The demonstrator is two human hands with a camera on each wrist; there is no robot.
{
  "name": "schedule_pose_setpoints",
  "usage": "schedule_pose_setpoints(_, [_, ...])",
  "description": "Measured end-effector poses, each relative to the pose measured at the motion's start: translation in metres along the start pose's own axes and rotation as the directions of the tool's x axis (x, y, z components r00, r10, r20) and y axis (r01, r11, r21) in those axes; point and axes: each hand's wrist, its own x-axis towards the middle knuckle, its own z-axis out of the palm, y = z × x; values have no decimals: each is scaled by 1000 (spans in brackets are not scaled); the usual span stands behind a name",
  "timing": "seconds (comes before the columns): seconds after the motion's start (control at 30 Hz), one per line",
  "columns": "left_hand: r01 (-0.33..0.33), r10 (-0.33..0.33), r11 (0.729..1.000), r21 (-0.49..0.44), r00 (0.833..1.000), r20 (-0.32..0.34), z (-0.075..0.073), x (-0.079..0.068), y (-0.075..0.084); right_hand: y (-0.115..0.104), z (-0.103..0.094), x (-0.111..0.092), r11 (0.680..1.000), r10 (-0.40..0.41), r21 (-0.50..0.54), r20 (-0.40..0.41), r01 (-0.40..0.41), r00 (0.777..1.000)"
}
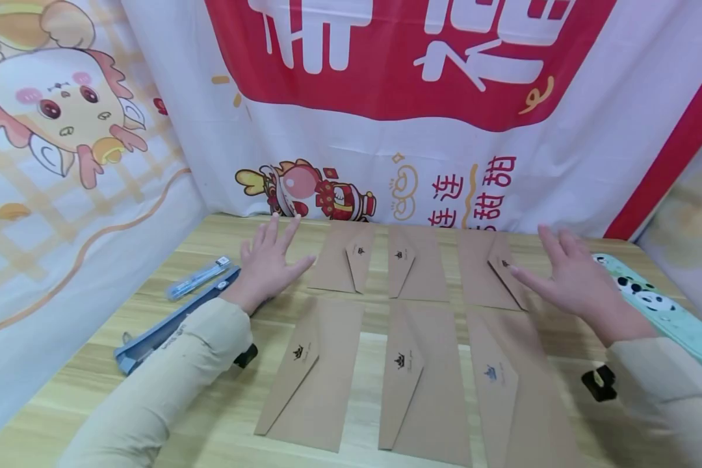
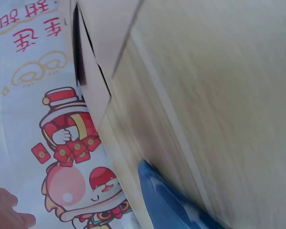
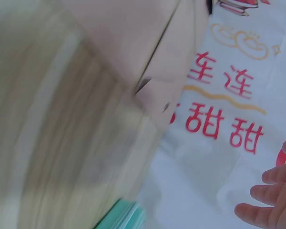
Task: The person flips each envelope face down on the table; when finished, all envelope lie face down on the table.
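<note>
Hovering hands (image 1: 266, 268) near pointed-flap brown envelopes (image 1: 435, 383) (matte paper, probably).

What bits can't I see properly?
Head view: near right envelope, cut off by the bottom edge.
Head view: part of the blue case, behind the left sleeve.
Head view: packet label, too small to read.
Left wrist view: most of the left hand, beyond the left edge.

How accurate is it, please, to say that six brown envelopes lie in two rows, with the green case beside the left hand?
Not quite: the green case is beside the right hand, as the head view shows. The rest stands.
</note>
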Motion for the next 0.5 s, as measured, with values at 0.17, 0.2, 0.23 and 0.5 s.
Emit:
schedule_pose_setpoints(0.17, [-15,15,995,-97,1000,-5,0,0,5,-23,-2,9,997,1,73,8,-1,1000])
schedule_pose_setpoints(0.2, [-19,19,993,-114,1000,-4,0,0,6,-27,-2,11,997,-7,83,4,7,1000])
schedule_pose_setpoints(0.23, [-22,22,991,-130,1000,-2,-1,0,7,-31,-1,13,996,-16,93,2,15,1000])
schedule_pose_setpoints(0.5, [-20,25,943,-333,1000,10,-3,4,10,-59,4,24,976,-98,191,-40,103,994])
